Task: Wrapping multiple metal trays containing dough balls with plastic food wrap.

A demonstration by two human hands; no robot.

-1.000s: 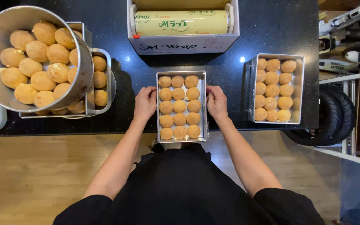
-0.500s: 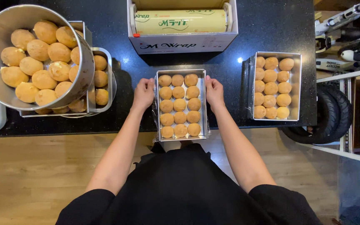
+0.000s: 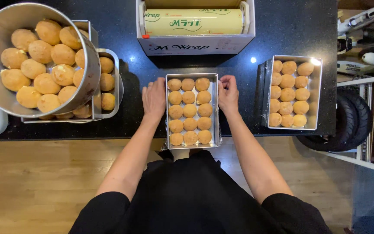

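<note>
Centrally placed on the black tabletop: a rectangular metal tray packed with round golden dough balls in three columns, its near end overhanging the tabletop's edge above the black apron. Flanked by both hands — left hand flat against the tray's left wall, fingers pointing away from the body, right hand pressed to the right wall with fingertips curled over the far corner of the rim. Grip of each hand: partly open, closed around nothing, merely bracing the tray from either side.

Farther back, just beyond the tray: a white box of cling film with the yellowish roll lying inside. To the right, well apart — a second metal tray filled the same way. To the left: a large round steel bowl heaped with bigger pale-gold dough pieces, tilted and resting on another metal container that also holds dough. Below the tabletop's edge: wooden floor. At far right: a white rack and black tyres.
</note>
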